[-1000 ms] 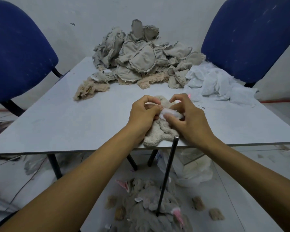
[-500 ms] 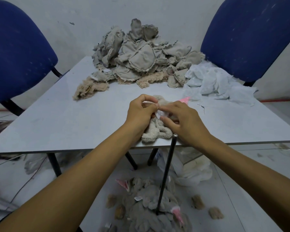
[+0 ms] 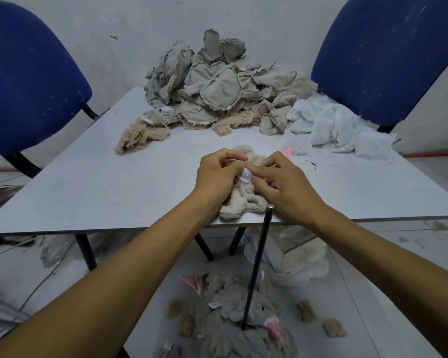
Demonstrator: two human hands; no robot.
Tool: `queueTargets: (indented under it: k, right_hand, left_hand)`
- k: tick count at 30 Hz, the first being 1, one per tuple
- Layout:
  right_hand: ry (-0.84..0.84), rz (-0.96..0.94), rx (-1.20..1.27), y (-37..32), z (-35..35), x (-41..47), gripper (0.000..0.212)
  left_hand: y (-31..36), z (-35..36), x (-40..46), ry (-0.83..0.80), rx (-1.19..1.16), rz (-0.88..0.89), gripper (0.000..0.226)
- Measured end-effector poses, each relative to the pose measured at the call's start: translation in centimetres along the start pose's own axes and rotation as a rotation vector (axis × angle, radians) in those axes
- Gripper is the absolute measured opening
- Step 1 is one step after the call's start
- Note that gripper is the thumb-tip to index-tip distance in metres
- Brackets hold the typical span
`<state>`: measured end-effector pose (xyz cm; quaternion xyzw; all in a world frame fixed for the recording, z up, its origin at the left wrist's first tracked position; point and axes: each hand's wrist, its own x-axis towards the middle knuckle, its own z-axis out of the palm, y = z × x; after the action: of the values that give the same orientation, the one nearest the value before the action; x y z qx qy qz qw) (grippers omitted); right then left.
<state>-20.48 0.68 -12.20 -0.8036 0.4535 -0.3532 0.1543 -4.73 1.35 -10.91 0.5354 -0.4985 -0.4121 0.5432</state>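
Observation:
A small beige plush skin (image 3: 245,202) with a pink ear lies near the front edge of the grey table (image 3: 114,182). My left hand (image 3: 216,174) grips its upper part with curled fingers. My right hand (image 3: 282,182) pinches a small white tag or wad of stuffing (image 3: 245,174) at the plush's opening, right beside my left fingers. Both hands cover the middle of the toy.
A pile of grey and tan plush skins (image 3: 217,94) fills the table's back, with white fabric (image 3: 331,127) to its right. Blue chairs (image 3: 29,83) stand at both back corners. A black rod (image 3: 258,262) leans on the front edge above plush pieces (image 3: 233,321) on the floor.
My hands and the plush shifted slightly away from the table's front edge. My right fingers closed in on the white bit, and the pink ear came into view.

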Motion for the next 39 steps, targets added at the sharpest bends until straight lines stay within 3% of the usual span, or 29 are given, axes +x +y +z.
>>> queueTargets:
  k: [5, 9, 15, 22, 26, 28, 31, 34, 37, 39]
  right_hand:
    - [0.071, -0.012, 0.024, 0.0, -0.4, -0.1, 0.023]
    - [-0.037, -0.006, -0.104, -0.2, 0.3, 0.0, 0.025]
    - [0.063, -0.018, 0.000, -0.4, -0.6, -0.4, 0.038]
    - [-0.102, -0.034, -0.196, -0.1, 0.3, 0.1, 0.027]
    - [-0.040, -0.028, 0.008, -0.2, -0.8, -0.3, 0.058]
    - [-0.036, 0.001, 0.042, -0.5, -1.0, -0.4, 0.063]
    - [-0.087, -0.027, -0.057, -0.3, -0.4, -0.1, 0.058]
    - [-0.083, -0.006, -0.103, -0.2, 0.2, 0.1, 0.038]
    - [-0.162, 0.036, -0.376, -0.5, 1.0, 0.4, 0.031]
    - [-0.164, 0.010, -0.347, -0.3, 0.9, 0.4, 0.028]
  left_hand:
    - [-0.1, 0.1, 0.1, 0.028, -0.006, 0.012, 0.015]
    - [-0.1, 0.0, -0.1, -0.004, 0.032, 0.047, 0.018]
    - [-0.1, 0.0, 0.1, 0.032, 0.000, 0.045, 0.015]
    - [-0.3, -0.1, -0.2, -0.023, 0.084, 0.129, 0.026]
    - [-0.2, -0.4, 0.2, 0.014, 0.020, 0.080, 0.019]
    - [-0.3, -0.4, 0.4, 0.040, 0.033, 0.072, 0.019]
    - [-0.4, -0.3, 0.1, 0.013, 0.055, 0.090, 0.020]
    - [-0.2, -0.4, 0.0, -0.038, 0.057, 0.110, 0.023]
    - [-0.1, -0.2, -0.1, -0.111, 0.064, 0.149, 0.024]
    - [-0.2, 0.0, -0.3, -0.114, 0.070, 0.155, 0.023]
